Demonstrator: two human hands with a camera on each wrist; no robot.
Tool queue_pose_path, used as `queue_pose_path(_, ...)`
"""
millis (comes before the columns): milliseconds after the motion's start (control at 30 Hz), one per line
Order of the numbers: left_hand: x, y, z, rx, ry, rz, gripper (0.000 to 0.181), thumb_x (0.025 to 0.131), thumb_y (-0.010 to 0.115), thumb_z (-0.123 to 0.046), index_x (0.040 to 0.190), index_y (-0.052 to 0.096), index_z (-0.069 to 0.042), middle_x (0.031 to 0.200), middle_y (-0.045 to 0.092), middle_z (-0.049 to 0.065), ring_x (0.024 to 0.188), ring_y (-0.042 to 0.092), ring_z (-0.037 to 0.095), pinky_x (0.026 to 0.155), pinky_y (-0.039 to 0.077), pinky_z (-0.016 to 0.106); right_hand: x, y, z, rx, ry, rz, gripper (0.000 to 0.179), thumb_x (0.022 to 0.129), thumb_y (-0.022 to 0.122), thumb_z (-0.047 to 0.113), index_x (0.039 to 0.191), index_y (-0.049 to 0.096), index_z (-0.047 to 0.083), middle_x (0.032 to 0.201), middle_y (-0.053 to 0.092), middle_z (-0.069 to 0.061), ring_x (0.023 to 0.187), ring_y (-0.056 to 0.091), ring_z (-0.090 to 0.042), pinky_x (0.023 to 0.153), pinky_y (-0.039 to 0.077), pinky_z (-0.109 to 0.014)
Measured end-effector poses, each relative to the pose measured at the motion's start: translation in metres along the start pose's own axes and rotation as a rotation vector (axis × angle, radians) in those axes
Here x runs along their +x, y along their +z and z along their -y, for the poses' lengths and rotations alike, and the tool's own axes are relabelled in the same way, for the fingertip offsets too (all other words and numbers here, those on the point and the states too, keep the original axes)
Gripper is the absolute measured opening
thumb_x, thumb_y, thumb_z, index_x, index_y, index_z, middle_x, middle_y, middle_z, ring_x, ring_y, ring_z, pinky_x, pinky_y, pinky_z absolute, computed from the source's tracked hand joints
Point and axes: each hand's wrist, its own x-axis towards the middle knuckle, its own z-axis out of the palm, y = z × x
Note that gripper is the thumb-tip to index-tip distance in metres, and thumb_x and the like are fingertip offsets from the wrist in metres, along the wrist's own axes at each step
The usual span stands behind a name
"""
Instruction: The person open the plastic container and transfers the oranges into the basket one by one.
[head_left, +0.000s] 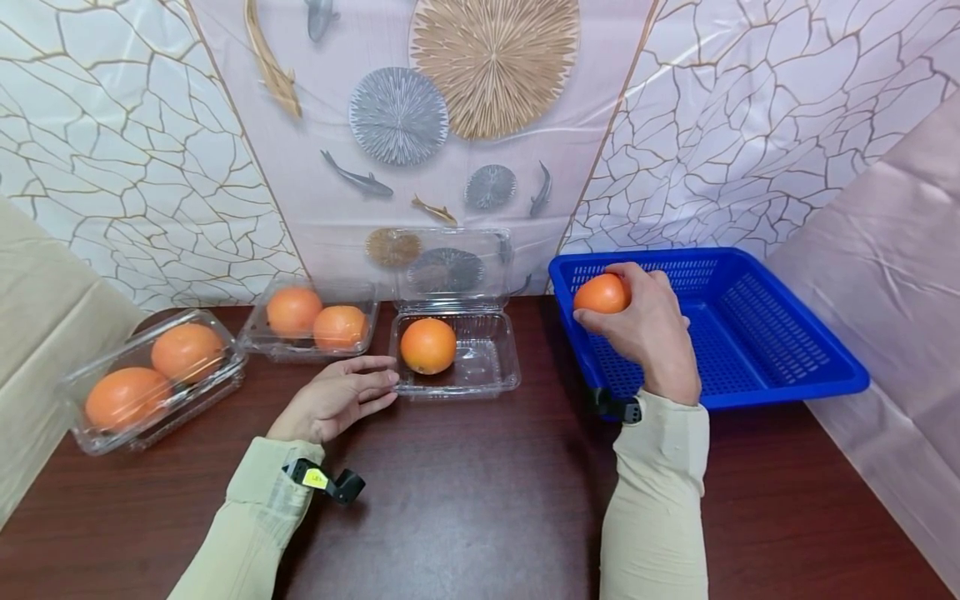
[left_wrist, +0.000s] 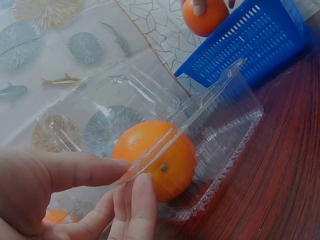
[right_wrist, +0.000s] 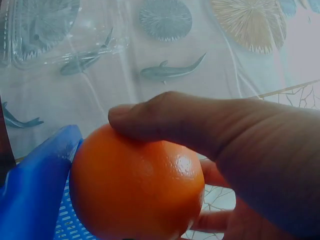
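All five boxed oranges (head_left: 427, 347), head view only

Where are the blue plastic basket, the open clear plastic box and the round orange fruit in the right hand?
Blue plastic basket (head_left: 738, 346), head view: bare floor.
Open clear plastic box (head_left: 480, 360), head view: bare bottom.
Held round orange fruit (right_wrist: 136, 187), right wrist view: near side.

The left forearm (head_left: 243, 517) is angled from the near left toward the middle, the left hand (head_left: 333, 404) held low, its thumb (left_wrist: 85, 170) and fingertips (left_wrist: 142, 195) set in a pinch. The right forearm (head_left: 656, 508) is stretched toward the far right; the right hand (head_left: 648, 329) is curved into a grip, its mostly hidden fingers (right_wrist: 216, 221) apparently spread.
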Motion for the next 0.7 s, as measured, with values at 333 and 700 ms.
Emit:
queue_pose_path(333,0.000,0.000,0.000,0.004,0.002,-0.003,0.057,0.101,0.058,-0.001,0.152,0.034,0.009,0.100,0.068,-0.002,0.090,0.067,0.006,0.093,0.061,0.025,0.001,0.002,-0.005,-0.017,0.099,0.035,0.074,0.085,0.075,0.041,0.147,0.047,0.011,0.134,0.051,-0.027,0.122,0.048,-0.042,0.091,0.041,-0.068)
queue_pose_path(700,0.000,0.000,0.000,0.010,0.000,-0.006,0.057,0.101,0.059,-0.002,0.151,0.035,0.008,0.101,0.068,-0.002,0.090,0.067,0.006,0.092,0.061,0.025,0.006,0.008,-0.015,-0.072,0.153,0.140,0.074,0.091,0.067,0.045,0.151,0.042,0.010,0.142,0.053,-0.026,0.120,0.053,-0.044,0.092,0.050,-0.064)
